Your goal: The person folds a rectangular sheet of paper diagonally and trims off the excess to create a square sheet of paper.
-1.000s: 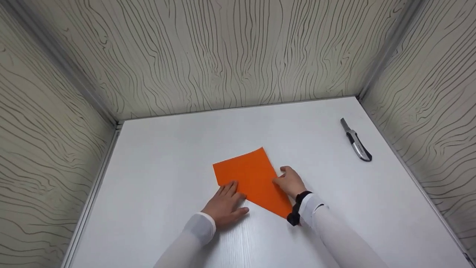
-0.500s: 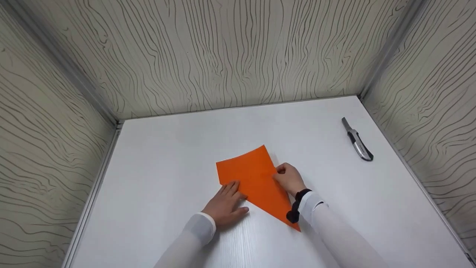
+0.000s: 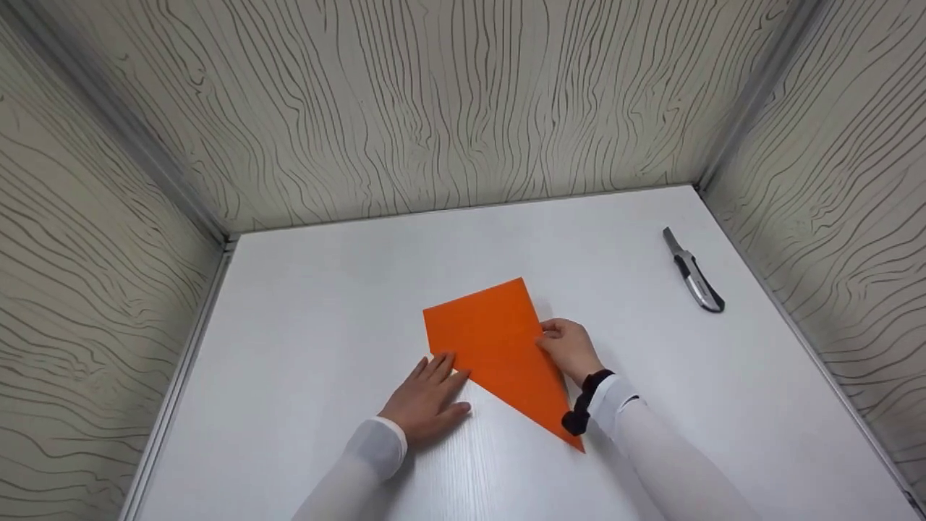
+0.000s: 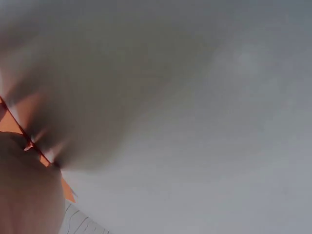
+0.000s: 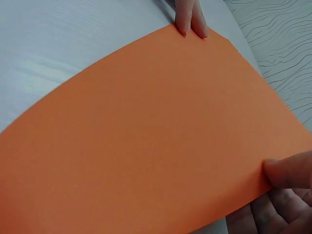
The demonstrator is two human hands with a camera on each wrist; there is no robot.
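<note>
A folded sheet of orange paper [image 3: 499, 347] lies on the white table in the head view, wide at the far end and tapering to a point towards the near right. My left hand [image 3: 423, 405] rests at its left edge, fingertips on the paper and thumb spread away. On the opposite side my right hand [image 3: 570, 349] pinches the right edge. In the right wrist view the thumb [image 5: 290, 170] lies on top of the orange paper [image 5: 141, 122] with fingers underneath. The left wrist view shows mostly tabletop, with only a sliver of paper [image 4: 68, 190] beyond the left hand [image 4: 29, 190].
A utility knife [image 3: 693, 271] with a silver and black handle lies at the table's far right, blade end pointing away. Wood-grain patterned panels [image 3: 463, 108] enclose the white table [image 3: 311, 304] at the back and both sides.
The paper has shifted slightly away and to the right. My right hand's fingers have closed in from loosely spread to a pinch on the edge. My left hand has slid slightly left.
</note>
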